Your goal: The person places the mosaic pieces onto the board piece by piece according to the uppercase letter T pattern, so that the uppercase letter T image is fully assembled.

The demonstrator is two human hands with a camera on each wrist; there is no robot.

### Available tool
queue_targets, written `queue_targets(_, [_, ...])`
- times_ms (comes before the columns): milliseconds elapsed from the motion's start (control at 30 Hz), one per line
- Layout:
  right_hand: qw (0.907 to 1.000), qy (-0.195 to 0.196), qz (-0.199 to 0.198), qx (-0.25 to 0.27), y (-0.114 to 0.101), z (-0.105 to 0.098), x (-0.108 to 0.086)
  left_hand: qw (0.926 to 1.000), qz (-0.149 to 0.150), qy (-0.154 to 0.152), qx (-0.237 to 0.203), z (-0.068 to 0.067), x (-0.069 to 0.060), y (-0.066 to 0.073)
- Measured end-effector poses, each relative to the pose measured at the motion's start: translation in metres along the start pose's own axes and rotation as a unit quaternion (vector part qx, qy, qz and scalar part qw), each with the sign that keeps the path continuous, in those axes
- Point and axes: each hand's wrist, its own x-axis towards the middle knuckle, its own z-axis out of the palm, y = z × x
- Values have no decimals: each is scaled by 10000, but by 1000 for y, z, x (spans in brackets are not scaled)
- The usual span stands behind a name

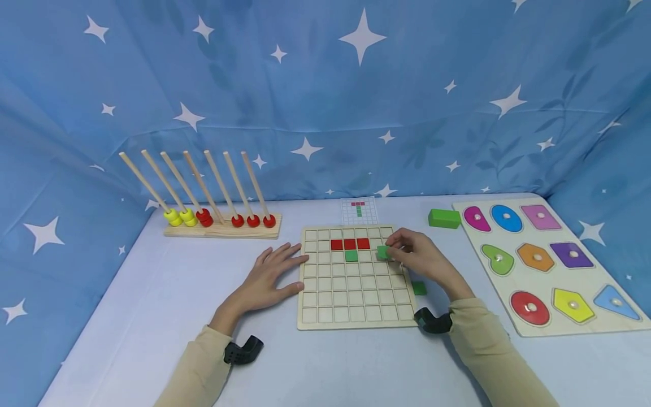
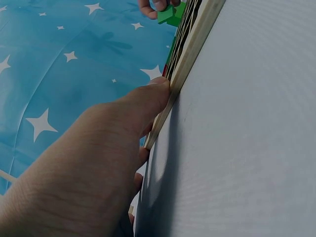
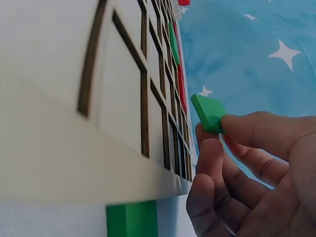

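Note:
A wooden grid board [image 1: 357,298] lies on the table, with three red tiles [image 1: 349,244] side by side and one green tile [image 1: 351,256] under the middle one. My right hand [image 1: 424,259] pinches another green tile [image 1: 383,252] between thumb and finger over the board's right part; the right wrist view shows this held tile [image 3: 208,112] tilted, off the grid. At the board's left edge my left hand [image 1: 268,280] touches the rim with spread fingers. In the left wrist view, the thumb of the left hand [image 2: 98,143] rests on the rim [image 2: 190,61].
A pattern card [image 1: 359,212] lies behind the board. Green pieces are at its right, a block [image 1: 444,219] and one by the edge [image 1: 419,288]. A bead rack [image 1: 222,228] stands back left; a shape puzzle board [image 1: 513,271] lies right. A star-printed cloth [image 1: 325,102] hangs behind.

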Motion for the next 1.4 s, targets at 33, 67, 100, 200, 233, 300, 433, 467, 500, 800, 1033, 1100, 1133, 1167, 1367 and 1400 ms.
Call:
queue_targets(33, [10000,-18,-27,19,-1,1,0,10000,-1,5,4,0,0,0])
queue_targets(67, [10000,-34,-40,31,-1,1,0,10000,-6,9,1,0,0,0])
queue_targets(100, [10000,-43,-32,17,-2,2,0,10000,-8,13,0,0,0,0])
queue_targets(200, [10000,-72,-24,1,-4,4,-1,10000,-8,10,-24,1,0,-1])
queue_targets(233, [10000,-74,-23,-21,-4,5,-1,10000,-11,5,-26,1,0,-1])
queue_targets(300, [9999,-70,-49,-64,-4,7,-2,10000,-18,-5,-26,2,0,-1])
queue_targets(433, [9998,-52,-171,-26,-6,9,-3,10000,-29,-23,-8,3,0,-1])
queue_targets(467, [9998,-59,-205,5,-7,9,-4,10000,-28,-23,-4,3,0,-1])
queue_targets(500, [9998,-63,-210,39,-8,10,-4,10000,-29,-26,-3,2,0,0])
queue_targets(800, [9995,-156,-224,165,-15,15,-5,10000,16,-7,2,0,1,2])
queue_targets(1033, [9991,-185,-307,233,-16,20,-3,10000,-46,-7,-21,0,0,1])
queue_targets(1100, [9990,-197,-347,215,-17,20,-3,10000,-48,-6,-21,1,0,1])
queue_targets(1133, [9989,-207,-368,208,-17,21,-4,10000,-45,-5,-10,1,1,0])
queue_targets(1167, [9988,-215,-387,216,-17,21,-4,10000,-47,-8,0,1,1,0])
queue_targets(1367, [9983,-245,-451,271,-18,23,-4,10000,-58,-33,-19,1,1,0])
queue_targets(1400, [9983,-241,-457,273,-19,24,-4,10000,-65,-35,-20,1,1,0])
